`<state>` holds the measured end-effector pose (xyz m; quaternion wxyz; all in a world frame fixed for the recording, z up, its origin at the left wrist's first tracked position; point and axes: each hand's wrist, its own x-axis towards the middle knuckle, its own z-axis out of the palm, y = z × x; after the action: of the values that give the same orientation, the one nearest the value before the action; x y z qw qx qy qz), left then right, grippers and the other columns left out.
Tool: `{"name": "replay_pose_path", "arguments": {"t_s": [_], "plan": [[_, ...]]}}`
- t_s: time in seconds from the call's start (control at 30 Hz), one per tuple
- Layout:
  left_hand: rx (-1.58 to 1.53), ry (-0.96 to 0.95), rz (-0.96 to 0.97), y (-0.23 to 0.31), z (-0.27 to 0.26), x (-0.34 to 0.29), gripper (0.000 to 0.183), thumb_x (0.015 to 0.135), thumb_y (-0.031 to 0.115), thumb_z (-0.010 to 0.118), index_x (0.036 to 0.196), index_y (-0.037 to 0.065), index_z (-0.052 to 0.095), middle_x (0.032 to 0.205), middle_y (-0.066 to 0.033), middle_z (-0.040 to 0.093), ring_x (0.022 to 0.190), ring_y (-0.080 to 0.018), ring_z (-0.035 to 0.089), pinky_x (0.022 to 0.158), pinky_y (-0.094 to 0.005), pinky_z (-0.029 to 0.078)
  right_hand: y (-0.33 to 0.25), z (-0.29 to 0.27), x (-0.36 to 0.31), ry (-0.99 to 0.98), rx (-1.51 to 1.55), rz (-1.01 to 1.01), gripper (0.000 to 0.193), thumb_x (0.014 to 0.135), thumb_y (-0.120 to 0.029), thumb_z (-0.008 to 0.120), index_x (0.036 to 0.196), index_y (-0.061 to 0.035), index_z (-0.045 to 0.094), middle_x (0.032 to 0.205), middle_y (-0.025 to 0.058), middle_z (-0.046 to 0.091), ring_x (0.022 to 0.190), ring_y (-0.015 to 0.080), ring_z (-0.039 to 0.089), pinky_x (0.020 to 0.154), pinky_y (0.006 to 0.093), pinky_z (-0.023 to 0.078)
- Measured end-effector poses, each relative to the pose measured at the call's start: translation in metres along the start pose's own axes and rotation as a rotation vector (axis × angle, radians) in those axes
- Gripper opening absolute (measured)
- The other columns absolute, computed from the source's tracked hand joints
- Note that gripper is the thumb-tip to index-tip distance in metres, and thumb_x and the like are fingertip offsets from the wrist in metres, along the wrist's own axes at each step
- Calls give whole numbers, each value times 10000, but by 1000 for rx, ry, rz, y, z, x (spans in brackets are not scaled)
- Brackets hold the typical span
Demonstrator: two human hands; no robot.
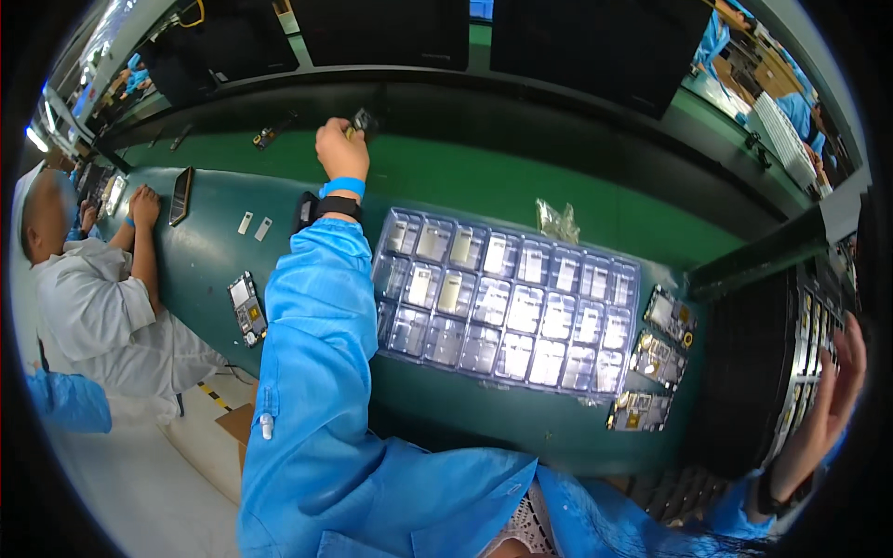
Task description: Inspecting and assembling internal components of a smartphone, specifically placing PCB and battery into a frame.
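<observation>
in the head view, the left hand (340, 151) was over the far side of the tabletop (419, 414), fingers closed on a small dark item (366, 120); the right hand (826, 405), open and holding nothing, was well apart from it, near a black rack (744, 363). between them, a clear compartmented tray (512, 230) held flat silvery pieces (451, 292).

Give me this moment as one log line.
left hand: at small dark item | right hand: open, beside black rack | clear compartment tray: on green table

The clear plastic tray (465, 366) is glossy, the green tabletop (446, 414) smooth, the blue sleeve (321, 316) creased cloth.
</observation>
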<state>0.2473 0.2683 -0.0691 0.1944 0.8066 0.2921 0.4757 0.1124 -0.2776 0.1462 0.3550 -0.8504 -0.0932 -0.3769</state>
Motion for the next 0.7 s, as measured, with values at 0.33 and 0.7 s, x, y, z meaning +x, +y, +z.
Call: {"name": "replay_pose_path", "arguments": {"t_s": [0.33,0.7], "plan": [[-1079,-121,-158,108,-188,-31,272,825,56,574,1063,-1,454,907,-80,573,797,-157,568,704,-288,476,-44,214,-111,-832,349,-51,160,736,-164,621,775,-9,608,769,144,546,710,271,545,644,368,433],[-1692,70,-168,62,-369,-101,225,877,49,462,1084,-18,405,988,-77,451,857,-188,453,770,-323,408,-95,297,-183,-715,-110,-28,307,624,-261,728,784,-27,610,876,135,511,871,299,495,697,407,401]]}}
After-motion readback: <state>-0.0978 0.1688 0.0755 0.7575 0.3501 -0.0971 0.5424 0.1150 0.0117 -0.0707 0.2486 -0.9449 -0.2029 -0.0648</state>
